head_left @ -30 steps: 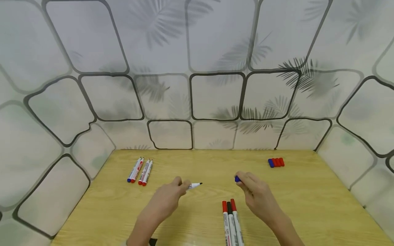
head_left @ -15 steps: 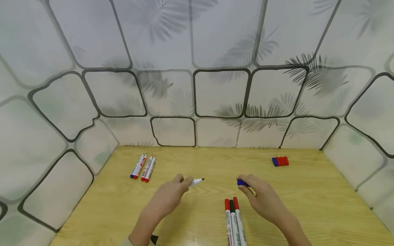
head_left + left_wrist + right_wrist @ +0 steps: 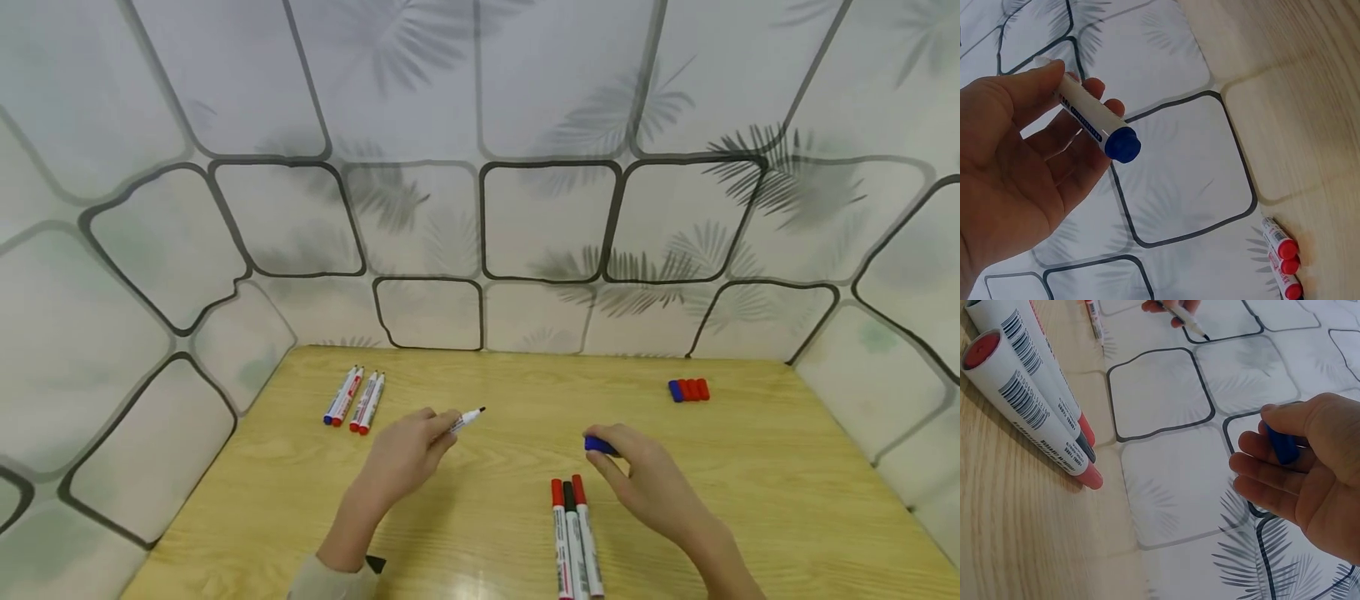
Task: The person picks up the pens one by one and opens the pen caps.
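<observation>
My left hand (image 3: 406, 452) pinches an uncapped white marker (image 3: 1088, 112) between thumb and fingers. Its blue end plug (image 3: 1124, 145) faces the left wrist camera, and in the head view its dark tip points up and to the right. In my right hand (image 3: 651, 477) is a blue marker cap (image 3: 1282, 445), gripped by the thumb and fingertips. Both hands are raised over the wooden table, with a gap between marker and cap. Three capped white markers (image 3: 574, 542), two with red caps and one with a black cap, lie side by side nearest my right hand.
Several uncapped markers (image 3: 366, 404) with red or blue end plugs lie in a group at the back left of the table (image 3: 480, 500). At the back right, a row of red caps (image 3: 693, 389) sits beside a blue cap (image 3: 677, 391). A patterned backdrop (image 3: 547, 217) encloses the table's back and sides.
The left hand with the marker has risen slightly in the head view, and the marker's tip tilts further up. More of the blue cap shows in the right hand. The head view has shifted a little.
</observation>
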Available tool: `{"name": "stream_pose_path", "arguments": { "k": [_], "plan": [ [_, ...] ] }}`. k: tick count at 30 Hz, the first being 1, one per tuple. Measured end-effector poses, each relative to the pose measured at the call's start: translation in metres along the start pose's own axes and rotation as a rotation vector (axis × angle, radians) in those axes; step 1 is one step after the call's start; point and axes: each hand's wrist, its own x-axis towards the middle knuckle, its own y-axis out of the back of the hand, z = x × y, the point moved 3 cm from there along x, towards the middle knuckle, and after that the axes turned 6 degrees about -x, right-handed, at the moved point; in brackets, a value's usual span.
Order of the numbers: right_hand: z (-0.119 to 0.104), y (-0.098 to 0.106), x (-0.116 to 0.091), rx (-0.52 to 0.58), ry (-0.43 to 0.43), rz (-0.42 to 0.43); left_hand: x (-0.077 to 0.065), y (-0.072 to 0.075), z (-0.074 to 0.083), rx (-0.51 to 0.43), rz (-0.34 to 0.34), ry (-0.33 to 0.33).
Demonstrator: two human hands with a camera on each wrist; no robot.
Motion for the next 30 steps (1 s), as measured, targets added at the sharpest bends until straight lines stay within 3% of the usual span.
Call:
{"name": "stream_pose_path", "arguments": {
  "k": [7,11,15,22,30],
  "plan": [
    [0.004,0.000,-0.002,0.019,-0.039,-0.039,0.013,0.001,-0.027,-0.071,0.007,0.118],
    [0.006,0.000,-0.002,0.025,-0.050,-0.056,0.020,0.004,-0.047,-0.040,0.033,0.170],
    [0.008,-0.001,-0.003,0.036,-0.063,-0.071,0.023,0.009,-0.064,-0.021,0.042,0.214],
    [0.011,-0.002,-0.003,0.059,-0.075,-0.078,0.026,0.013,-0.084,-0.092,0.028,0.322],
    [0.011,0.001,-0.005,0.060,-0.072,-0.069,0.038,0.008,-0.108,0.010,0.031,0.403]
  ]
}}
